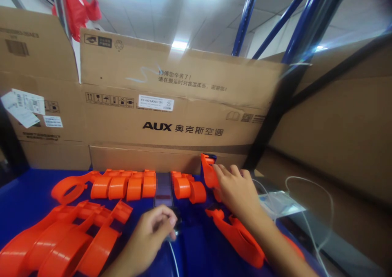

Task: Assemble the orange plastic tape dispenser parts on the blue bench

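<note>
My right hand (pixel 237 187) reaches to the back of the blue surface, its fingers bent around an orange plastic ring piece (pixel 208 173) that stands upright with a dark part at its top. My left hand (pixel 156 230) is nearer the front with its fingers curled in. Beside its fingertips is a small dark object (pixel 177 220), partly hidden, with a white cable (pixel 173 254) running below it. Whether the left fingers grip anything is hidden. Under my right forearm lies another orange piece (pixel 240 236).
A row of orange ring pieces (pixel 118 187) lines the back, and larger-looking ones (pixel 65 244) lie front left. A grey strip (pixel 163 191) lies between rows. Behind stands a cardboard sheet (pixel 183 117). Blue posts (pixel 294 36), a clear plastic packet (pixel 283 203) and a loose cable (pixel 330 203) are at right.
</note>
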### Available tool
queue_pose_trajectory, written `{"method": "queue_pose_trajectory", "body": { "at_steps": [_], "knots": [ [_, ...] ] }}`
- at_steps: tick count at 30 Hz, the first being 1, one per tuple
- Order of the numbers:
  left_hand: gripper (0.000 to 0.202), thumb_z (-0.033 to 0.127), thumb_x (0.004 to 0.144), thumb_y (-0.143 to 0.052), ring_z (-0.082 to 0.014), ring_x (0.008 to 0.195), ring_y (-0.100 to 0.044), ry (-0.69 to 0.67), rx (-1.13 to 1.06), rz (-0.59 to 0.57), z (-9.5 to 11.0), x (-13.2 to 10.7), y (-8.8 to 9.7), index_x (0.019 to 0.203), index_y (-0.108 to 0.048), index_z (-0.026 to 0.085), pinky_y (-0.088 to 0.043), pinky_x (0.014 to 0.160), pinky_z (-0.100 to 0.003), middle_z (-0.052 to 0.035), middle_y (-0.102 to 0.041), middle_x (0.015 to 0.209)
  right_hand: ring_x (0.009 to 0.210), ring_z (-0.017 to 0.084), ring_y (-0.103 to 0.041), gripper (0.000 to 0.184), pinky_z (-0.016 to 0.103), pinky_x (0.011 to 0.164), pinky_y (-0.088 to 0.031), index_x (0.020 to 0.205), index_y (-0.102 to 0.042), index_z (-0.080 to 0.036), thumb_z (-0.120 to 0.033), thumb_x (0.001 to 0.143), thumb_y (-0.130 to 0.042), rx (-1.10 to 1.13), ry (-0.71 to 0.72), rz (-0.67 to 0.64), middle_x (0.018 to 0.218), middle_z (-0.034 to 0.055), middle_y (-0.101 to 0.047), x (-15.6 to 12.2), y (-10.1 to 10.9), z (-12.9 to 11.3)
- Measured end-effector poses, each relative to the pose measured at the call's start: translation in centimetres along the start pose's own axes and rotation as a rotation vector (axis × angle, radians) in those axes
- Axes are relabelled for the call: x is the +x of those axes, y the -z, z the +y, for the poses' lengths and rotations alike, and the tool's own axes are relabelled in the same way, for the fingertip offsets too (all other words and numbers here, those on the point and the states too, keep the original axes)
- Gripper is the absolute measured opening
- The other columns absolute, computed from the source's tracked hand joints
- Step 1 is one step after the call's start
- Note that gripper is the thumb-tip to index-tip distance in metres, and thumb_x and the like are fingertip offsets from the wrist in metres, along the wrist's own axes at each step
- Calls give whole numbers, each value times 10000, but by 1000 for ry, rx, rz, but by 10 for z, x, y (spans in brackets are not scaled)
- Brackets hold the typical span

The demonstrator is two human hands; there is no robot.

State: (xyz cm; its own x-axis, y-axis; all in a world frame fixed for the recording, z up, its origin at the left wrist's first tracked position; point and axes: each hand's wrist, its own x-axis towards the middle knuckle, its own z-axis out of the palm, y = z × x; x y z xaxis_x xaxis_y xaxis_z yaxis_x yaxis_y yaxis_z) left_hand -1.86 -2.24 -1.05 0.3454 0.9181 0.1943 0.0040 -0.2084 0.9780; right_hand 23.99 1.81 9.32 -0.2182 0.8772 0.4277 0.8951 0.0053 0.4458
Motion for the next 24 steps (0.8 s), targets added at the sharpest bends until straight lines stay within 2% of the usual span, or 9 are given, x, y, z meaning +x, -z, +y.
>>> {"method": "queue_pose_trajectory", "body": {
  "at_steps": [6, 9, 11, 13, 15, 17, 19, 21, 24],
  "knots": [
    [287, 471, 956, -579, -125, 560, -486, 23, -22, 19, -6, 5, 3, 1001, -668, 201, -350, 532, -256, -25, -705, 755, 1042, 358, -535, 523, 462, 793, -381, 1375, -527, -128, -273, 884, -639, 33, 1, 223, 1321, 134, -649, -17, 45, 1],
    [284, 471, 943, -603, -154, 655, -565, -18, -47, 86, -8, 6, 5, 1009, -682, 206, -411, 594, -264, -29, -700, 788, 1046, 373, -536, 511, 496, 818, -385, 1385, -523, -119, -283, 906, -592, 73, 24, 324, 1358, 138, -630, -27, 66, 0],
    [295, 464, 925, -635, -190, 787, -629, -43, -71, 173, -9, 6, 7, 1084, -692, 223, -462, 685, -283, -50, -726, 895, 1066, 384, -534, 520, 511, 838, -387, 1381, -532, -126, -303, 897, -599, 145, 47, 387, 1352, 146, -630, -33, 77, -3],
    [383, 455, 902, -668, -232, 974, -654, -59, -115, 264, -9, 6, 10, 1233, -668, 261, -488, 817, -317, -73, -733, 1113, 1087, 380, -536, 543, 507, 856, -396, 1373, -545, -144, -321, 868, -636, 266, 97, 421, 1331, 145, -638, -40, 85, -8],
    [477, 454, 896, -674, -270, 1195, -600, -74, -192, 319, -9, 5, 12, 1343, -624, 298, -454, 983, -358, -74, -662, 1345, 1105, 364, -539, 567, 493, 880, -407, 1371, -552, -164, -316, 837, -669, 403, 157, 423, 1318, 137, -641, -47, 90, -18],
    [491, 466, 902, -659, -291, 1360, -490, -77, -328, 319, -8, 5, 11, 1362, -625, 299, -375, 1111, -392, -61, -586, 1466, 1124, 354, -532, 597, 490, 917, -407, 1372, -556, -181, -318, 808, -691, 520, 233, 402, 1313, 127, -640, -55, 91, -31],
    [474, 490, 898, -649, -317, 1395, -459, -44, -511, 298, -8, 3, 8, 1315, -669, 264, -352, 1148, -439, -75, -611, 1442, 1115, 352, -534, 643, 496, 942, -410, 1369, -565, -189, -385, 776, -722, 597, 328, 345, 1289, 120, -652, -61, 87, -46],
    [469, 515, 863, -677, -361, 1319, -540, 41, -663, 307, -7, 3, 6, 1225, -721, 220, -398, 1115, -502, -104, -699, 1312, 1055, 336, -554, 638, 493, 923, -426, 1345, -590, -217, -487, 783, -724, 625, 435, 300, 1239, 97, -678, -66, 80, -63],
    [419, 497, 792, -756, -380, 1191, -639, 169, -725, 419, -7, 2, 7, 1078, -768, 191, -451, 1071, -521, -103, -776, 1117, 983, 289, -578, 523, 443, 864, -459, 1316, -615, -257, -550, 885, -651, 634, 510, 253, 1203, 69, -699, -69, 70, -81]
  ]
}}
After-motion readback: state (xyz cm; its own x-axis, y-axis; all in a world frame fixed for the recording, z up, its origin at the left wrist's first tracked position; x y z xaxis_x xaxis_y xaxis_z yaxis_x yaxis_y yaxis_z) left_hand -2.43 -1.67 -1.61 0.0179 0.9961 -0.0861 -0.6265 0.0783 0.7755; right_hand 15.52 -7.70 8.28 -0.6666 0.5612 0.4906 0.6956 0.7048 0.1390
